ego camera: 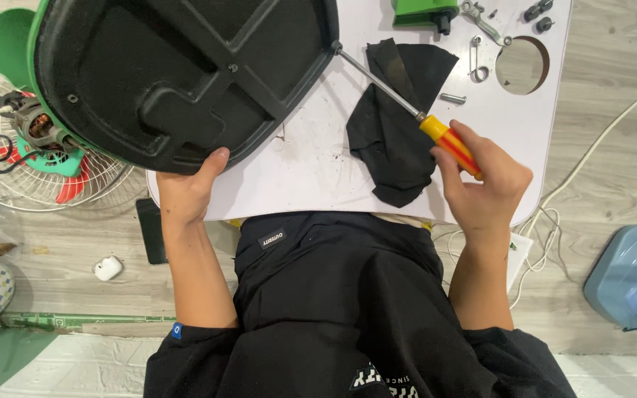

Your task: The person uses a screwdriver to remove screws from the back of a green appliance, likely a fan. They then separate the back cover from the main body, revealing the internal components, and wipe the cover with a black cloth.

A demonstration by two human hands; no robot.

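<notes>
Right hand [484, 184] wrapped around the yellow-red handle of a screwdriver [407, 107]; shaft runs up-left, tip at the rim of the fan base [178, 74]. Left hand [189, 193] grips the near edge of that base, which is tilted up, black ribbed underside facing the camera, green shell behind. Base sits on the left part of a small white table [311, 162], scuffed and specked with dirt. Right of the base: black rag [396, 133] under the screwdriver shaft, then loose metal hardware [478, 63] and a round hole [523, 65] through the table. Floor [613, 133] is pale wood-look. Left of the base on the floor: wire fan grille [38, 184] with exposed motor [31, 125].
</notes>
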